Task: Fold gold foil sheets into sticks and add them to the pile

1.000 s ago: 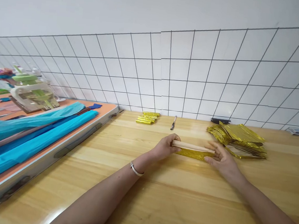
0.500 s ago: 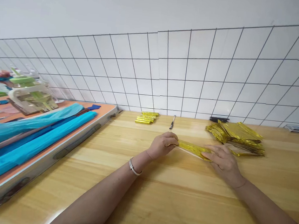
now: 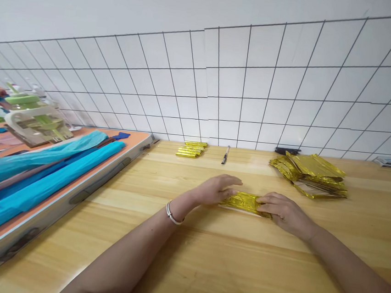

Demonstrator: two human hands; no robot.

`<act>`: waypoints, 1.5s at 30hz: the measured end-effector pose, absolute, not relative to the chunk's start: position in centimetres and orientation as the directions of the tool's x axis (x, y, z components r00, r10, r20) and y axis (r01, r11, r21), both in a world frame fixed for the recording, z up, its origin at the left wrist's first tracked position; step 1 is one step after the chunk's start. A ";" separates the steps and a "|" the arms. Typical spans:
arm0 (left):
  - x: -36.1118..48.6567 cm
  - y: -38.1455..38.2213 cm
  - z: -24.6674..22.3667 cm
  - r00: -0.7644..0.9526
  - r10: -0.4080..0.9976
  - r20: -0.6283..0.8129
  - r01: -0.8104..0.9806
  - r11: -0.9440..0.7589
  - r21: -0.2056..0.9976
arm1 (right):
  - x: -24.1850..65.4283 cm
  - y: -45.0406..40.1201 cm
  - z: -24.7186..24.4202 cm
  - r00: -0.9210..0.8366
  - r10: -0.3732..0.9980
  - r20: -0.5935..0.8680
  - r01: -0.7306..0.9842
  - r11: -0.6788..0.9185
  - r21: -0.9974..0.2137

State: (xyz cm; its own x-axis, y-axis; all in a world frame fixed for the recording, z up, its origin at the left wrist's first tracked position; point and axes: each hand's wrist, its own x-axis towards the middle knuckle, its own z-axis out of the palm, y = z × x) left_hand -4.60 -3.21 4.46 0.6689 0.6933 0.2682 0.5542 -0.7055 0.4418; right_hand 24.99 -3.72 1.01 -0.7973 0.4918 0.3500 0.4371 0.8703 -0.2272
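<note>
A flat strip of gold foil paper (image 3: pixel 244 201) with a pale lower edge lies on the wooden table (image 3: pixel 185 256) between my hands. My left hand (image 3: pixel 215 189) is at its left end, the thumb on the foil and the fingers stretched out above it, apart from the thumb. At the right end, my right hand (image 3: pixel 285 212) grips the strip between thumb and fingers. Several thin gold rolls (image 3: pixel 191 150) lie side by side near the wall. Right of them is a pen (image 3: pixel 225 155). A loose stack of gold foil sheets (image 3: pixel 313 174) sits behind my right hand.
On the left, an orange-topped surface (image 3: pixel 135 141) with a raised edge bears blue rolled material (image 3: pixel 49 187) and a clear container with a green lid (image 3: pixel 22 99). A black object (image 3: pixel 287 151) lies by the tiled wall, and a small flat item (image 3: pixel 390 162) at the far right.
The foil strip has come down and a little left, and now lies more level. My left fingers have lifted and spread from its left end. The view has tilted slightly.
</note>
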 end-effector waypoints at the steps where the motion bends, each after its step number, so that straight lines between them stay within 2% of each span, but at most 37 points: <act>1: -4.0 -3.4 4.0 0.718 0.648 0.253 0.522 -0.742 0.421 | 25.0 -3.6 1.0 -0.795 0.493 0.353 0.435 0.869 -0.234; 5: -2.4 -4.1 2.2 0.842 0.531 0.102 0.480 -0.821 0.308 | 25.1 -3.5 0.7 -0.774 0.509 0.376 0.448 0.860 -0.244; 11: -2.0 -5.1 2.0 0.827 0.563 0.003 0.553 -0.813 0.181 | 23.7 -4.8 1.0 -0.613 0.646 0.455 0.582 0.758 -0.294; 14: -1.7 -5.7 2.1 0.818 0.575 0.012 0.567 -0.810 0.151 | 22.2 -5.9 1.2 -0.641 0.700 0.314 0.651 0.713 -0.261; 17: -1.4 -6.0 1.9 0.817 0.576 0.034 0.569 -0.813 0.123 | 21.3 -6.7 1.0 -0.719 0.681 0.136 0.658 0.731 -0.180; 19: -1.4 -6.1 1.7 0.819 0.571 0.050 0.564 -0.819 0.108 | 21.2 -7.0 0.6 -0.733 0.675 0.083 0.662 0.736 -0.141; 25: -2.3 -6.2 2.0 0.837 0.546 0.036 0.541 -0.836 0.092 | 21.7 -6.9 -0.2 -0.738 0.668 0.098 0.662 0.744 -0.094; 31: -4.5 -6.7 2.4 0.837 0.547 -0.011 0.544 -0.831 0.119 | 21.9 -6.7 -0.5 -0.745 0.656 0.122 0.649 0.754 -0.099; 39: -5.0 -6.8 1.9 0.828 0.559 0.039 0.548 -0.822 0.155 | 21.9 -6.5 -0.3 -0.752 0.650 0.112 0.642 0.760 -0.101; 45: -4.7 -7.0 2.4 0.818 0.574 0.021 0.564 -0.810 0.160 | 22.0 -6.6 -0.3 -0.747 0.658 0.095 0.652 0.753 -0.086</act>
State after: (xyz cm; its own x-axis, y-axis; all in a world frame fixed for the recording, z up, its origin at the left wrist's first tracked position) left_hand -4.68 -6.96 2.37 0.8184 0.5742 0.0211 0.5642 -0.8100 0.1600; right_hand 22.01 -6.61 -0.27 -0.7470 0.6581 0.0949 0.6524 0.7530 -0.0858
